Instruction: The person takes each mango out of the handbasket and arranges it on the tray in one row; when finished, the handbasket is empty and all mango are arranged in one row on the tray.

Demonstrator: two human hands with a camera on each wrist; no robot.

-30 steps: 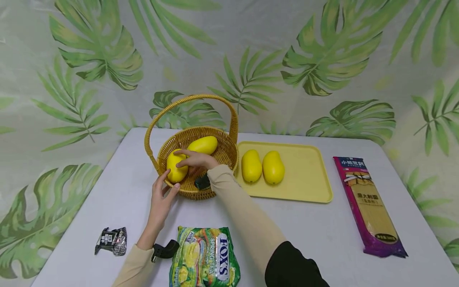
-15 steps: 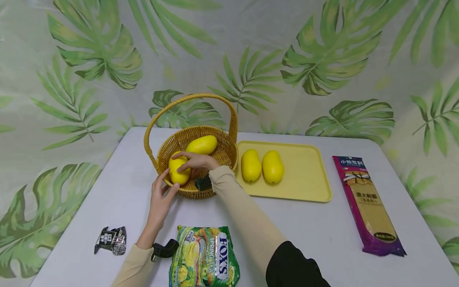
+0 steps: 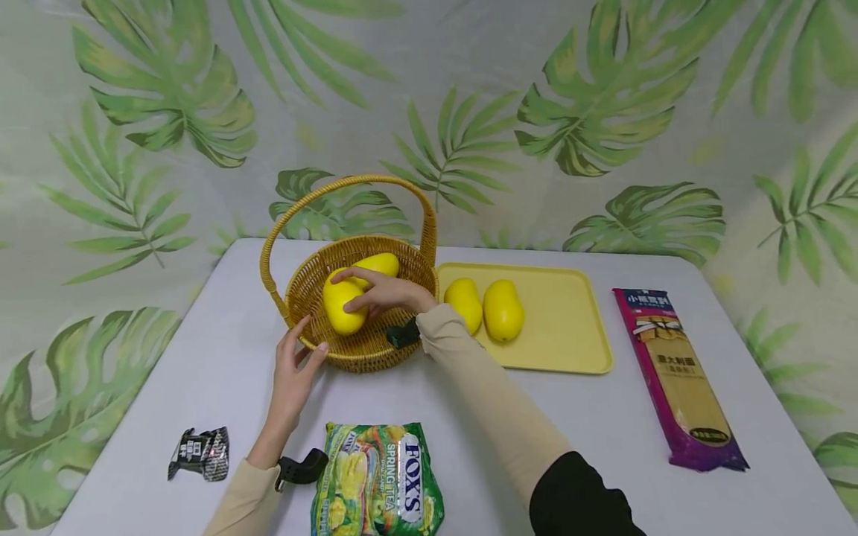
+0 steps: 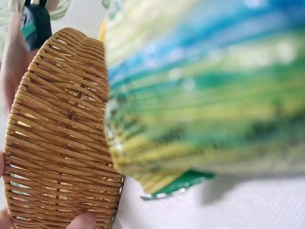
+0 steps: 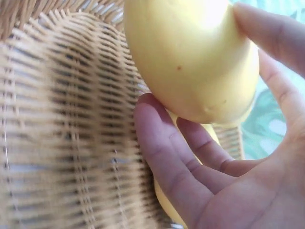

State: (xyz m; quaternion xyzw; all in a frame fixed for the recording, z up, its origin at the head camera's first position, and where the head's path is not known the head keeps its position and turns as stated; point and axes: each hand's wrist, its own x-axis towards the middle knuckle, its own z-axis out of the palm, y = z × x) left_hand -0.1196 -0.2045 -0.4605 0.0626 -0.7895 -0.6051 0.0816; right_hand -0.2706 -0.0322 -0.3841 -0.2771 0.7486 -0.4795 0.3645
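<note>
In the head view my right hand (image 3: 392, 292) grips a yellow mango (image 3: 343, 307) inside the wicker basket (image 3: 362, 362). The right wrist view shows thumb and fingers round this mango (image 5: 190, 62), with the woven wall beside it. Another mango (image 3: 380, 262) lies behind in the basket, partly hidden by the hand. My left hand (image 3: 290, 380) holds the basket's front left rim. In the left wrist view its thumb (image 4: 83, 221) presses the outer wall, and other fingertips show at the left edge.
A yellow tray (image 3: 556, 320) with two mangoes (image 3: 503, 310) stands right of the basket. Farther right lies a spaghetti pack (image 3: 680, 372). A green Fox's candy bag (image 3: 378, 476) lies in front, and a small black wrapped packet (image 3: 199, 454) at the left. The basket handle (image 3: 365, 179) arches high.
My right hand has lifted the mango and moved it right, away from the left rim, over part of the other mango. The left hand stays at the rim. The head view has shifted slightly.
</note>
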